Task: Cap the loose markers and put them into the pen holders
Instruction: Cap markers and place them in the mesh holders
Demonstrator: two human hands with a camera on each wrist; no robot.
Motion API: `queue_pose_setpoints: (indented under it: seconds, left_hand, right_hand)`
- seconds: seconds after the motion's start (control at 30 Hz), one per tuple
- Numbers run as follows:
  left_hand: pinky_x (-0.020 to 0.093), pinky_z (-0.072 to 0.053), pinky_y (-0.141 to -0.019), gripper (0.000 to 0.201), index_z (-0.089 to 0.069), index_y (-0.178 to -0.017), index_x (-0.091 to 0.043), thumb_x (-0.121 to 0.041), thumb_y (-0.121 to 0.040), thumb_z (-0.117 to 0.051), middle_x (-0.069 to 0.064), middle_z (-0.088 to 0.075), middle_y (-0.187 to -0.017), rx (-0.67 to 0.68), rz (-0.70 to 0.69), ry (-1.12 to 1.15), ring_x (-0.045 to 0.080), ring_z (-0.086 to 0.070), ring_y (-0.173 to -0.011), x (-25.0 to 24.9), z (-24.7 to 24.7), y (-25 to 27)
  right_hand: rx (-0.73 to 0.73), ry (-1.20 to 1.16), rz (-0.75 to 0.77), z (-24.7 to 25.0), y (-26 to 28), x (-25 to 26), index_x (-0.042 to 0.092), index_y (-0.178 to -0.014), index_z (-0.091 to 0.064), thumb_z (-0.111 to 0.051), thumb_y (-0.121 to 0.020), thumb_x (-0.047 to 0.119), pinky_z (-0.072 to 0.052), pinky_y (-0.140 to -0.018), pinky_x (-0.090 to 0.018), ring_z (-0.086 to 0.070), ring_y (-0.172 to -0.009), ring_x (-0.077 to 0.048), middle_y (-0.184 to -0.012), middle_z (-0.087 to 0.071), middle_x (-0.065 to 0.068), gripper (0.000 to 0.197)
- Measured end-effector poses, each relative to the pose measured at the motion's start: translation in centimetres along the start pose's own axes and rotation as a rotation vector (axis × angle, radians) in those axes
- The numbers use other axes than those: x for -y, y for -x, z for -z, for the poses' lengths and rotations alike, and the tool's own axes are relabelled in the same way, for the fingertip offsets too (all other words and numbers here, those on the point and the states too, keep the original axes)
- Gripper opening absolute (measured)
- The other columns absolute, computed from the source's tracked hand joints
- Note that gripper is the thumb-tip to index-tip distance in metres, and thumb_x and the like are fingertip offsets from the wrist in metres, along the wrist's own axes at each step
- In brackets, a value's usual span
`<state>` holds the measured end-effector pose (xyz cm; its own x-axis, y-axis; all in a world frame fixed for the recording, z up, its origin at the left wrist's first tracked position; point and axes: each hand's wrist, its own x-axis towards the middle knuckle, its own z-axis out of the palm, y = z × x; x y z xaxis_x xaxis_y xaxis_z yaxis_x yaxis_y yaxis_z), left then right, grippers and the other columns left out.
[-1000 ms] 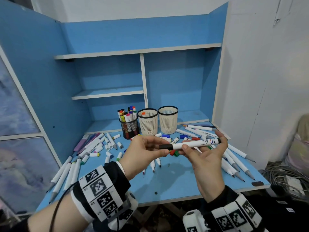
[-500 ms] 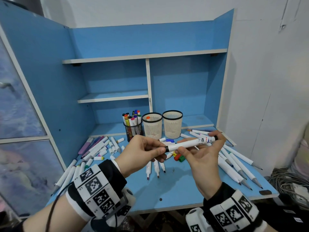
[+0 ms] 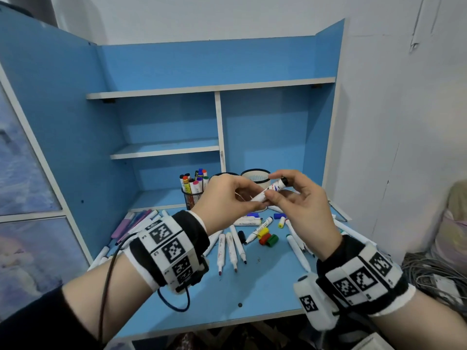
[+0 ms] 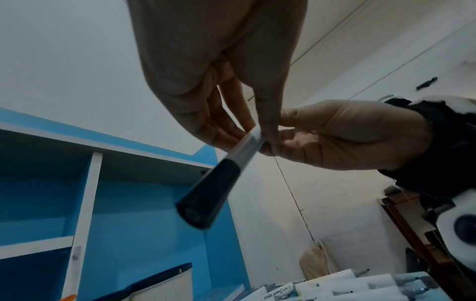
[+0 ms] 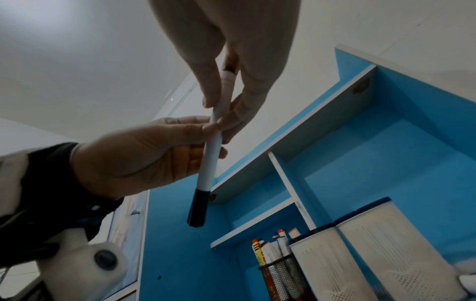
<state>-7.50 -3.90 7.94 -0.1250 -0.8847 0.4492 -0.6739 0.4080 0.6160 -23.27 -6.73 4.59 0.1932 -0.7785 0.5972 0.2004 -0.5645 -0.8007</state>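
Holding one white black-capped marker [image 3: 271, 190] aloft, left hand [image 3: 227, 200] and right hand [image 3: 300, 205] each pinch it; three pen holders [image 3: 255, 176] stand at twelve o'clock, hands partly hiding two.

loose markers [image 3: 231, 251] crowding desk, front edge [image 3: 227, 306] seemingly open

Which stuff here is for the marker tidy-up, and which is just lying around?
For the job:
- marker in both hands
- loose markers on the desk
- loose caps
- black mesh holder
- white holder

Just lying about:
- cable pile
- shelves
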Motion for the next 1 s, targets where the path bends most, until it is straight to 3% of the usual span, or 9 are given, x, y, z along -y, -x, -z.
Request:
queue_pose_setpoints:
  seconds: [0.13,0.27,0.37,0.47,0.6,0.73,0.83,0.93,1.0]
  left_hand:
    - [0.012,-0.043,-0.063,0.020,-0.071,-0.096,-0.020,-0.019,-0.077,-0.075,-0.010,-0.063,-0.075,0.005,0.061,-0.161,0.002,-0.057,-0.067,1.5,-0.2,-1.7]
    - [0.012,-0.042,-0.062,0.051,-0.054,-0.125,-0.022,-0.012,-0.079,-0.071,-0.007,-0.059,-0.087,-0.036,0.138,-0.176,0.012,-0.061,-0.077,3.4,0.3,-4.0]
    - [0.018,-0.043,-0.068,0.066,-0.044,-0.135,-0.031,-0.005,-0.079,-0.068,-0.004,-0.057,-0.081,-0.080,0.141,-0.182,0.011,-0.057,-0.072,4.6,0.8,-6.1]
    - [0.020,-0.043,-0.063,0.060,-0.048,-0.131,-0.030,-0.003,-0.080,-0.064,0.002,-0.057,-0.080,-0.162,0.140,-0.216,0.015,-0.053,-0.070,5.6,1.3,-8.6]
    - [0.029,-0.051,-0.068,0.037,-0.055,-0.115,-0.024,-0.009,-0.083,-0.065,0.004,-0.060,-0.077,-0.344,0.176,-0.167,0.021,-0.059,-0.075,7.3,1.9,-11.6]
    - [0.037,-0.054,-0.073,0.023,-0.058,-0.104,-0.019,-0.009,-0.084,-0.065,0.006,-0.065,-0.082,-0.455,0.209,-0.116,0.023,-0.061,-0.074,9.5,2.1,-13.7]
    - [0.030,-0.048,-0.071,0.023,-0.059,-0.105,-0.016,-0.008,-0.084,-0.066,0.009,-0.065,-0.084,-0.490,0.233,-0.079,0.021,-0.058,-0.073,11.1,1.7,-14.6]
    - [0.024,-0.044,-0.073,0.027,-0.063,-0.109,-0.015,-0.007,-0.083,-0.067,0.007,-0.064,-0.084,-0.451,0.278,-0.090,0.018,-0.057,-0.077,12.8,1.0,-14.9]
    - [0.027,-0.049,-0.080,0.031,-0.065,-0.111,-0.014,-0.005,-0.082,-0.069,0.009,-0.067,-0.090,-0.427,0.302,-0.084,0.016,-0.058,-0.080,13.9,0.3,-15.0]
  right_hand:
    - [0.022,0.110,-0.094,2.2,-1.5,-0.9,0.024,-0.103,-0.065,-0.066,-0.084,0.000,-0.055,-0.069,-0.025,-0.065,-0.075,-0.029,-0.081,-0.061,-0.004,0.030]
    - [0.015,0.488,-0.220,4.8,-2.9,-4.0,0.027,-0.087,-0.067,-0.061,-0.083,0.001,-0.056,-0.070,-0.039,-0.065,-0.072,-0.031,-0.076,-0.065,-0.008,0.027]
    - [0.123,0.776,-0.351,6.2,-3.4,-6.6,0.020,-0.090,-0.070,-0.055,-0.082,0.003,-0.051,-0.066,-0.029,-0.062,-0.072,-0.026,-0.072,-0.062,-0.005,0.024]
    - [0.335,0.998,-0.517,7.1,-3.6,-8.4,0.017,-0.096,-0.070,-0.056,-0.084,0.007,-0.042,-0.061,-0.017,-0.056,-0.077,-0.014,-0.082,-0.059,0.003,0.021]
    - [0.544,1.218,-0.696,7.4,-4.3,-9.9,0.012,-0.112,-0.065,-0.052,-0.088,0.010,-0.047,-0.086,-0.025,-0.057,-0.110,-0.020,-0.121,-0.060,-0.005,0.028]
    - [0.649,1.372,-0.760,7.3,-4.6,-10.7,0.006,-0.119,-0.057,-0.044,-0.093,0.009,-0.048,-0.092,-0.029,-0.056,-0.114,-0.022,-0.126,-0.057,-0.011,0.030]
    - [0.749,1.476,-0.774,7.2,-4.9,-11.2,0.005,-0.123,-0.054,-0.045,-0.093,0.007,-0.045,-0.093,-0.028,-0.054,-0.116,-0.023,-0.127,-0.055,-0.012,0.032]
    - [0.807,1.520,-0.780,7.3,-5.4,-11.6,0.004,-0.127,-0.050,-0.052,-0.090,0.007,-0.048,-0.080,-0.025,-0.056,-0.106,-0.020,-0.112,-0.057,-0.008,0.036]
    - [0.792,1.487,-0.822,7.2,-5.8,-11.5,0.005,-0.127,-0.050,-0.055,-0.088,0.007,-0.044,-0.055,-0.018,-0.051,-0.089,-0.017,-0.085,-0.048,-0.001,0.039]
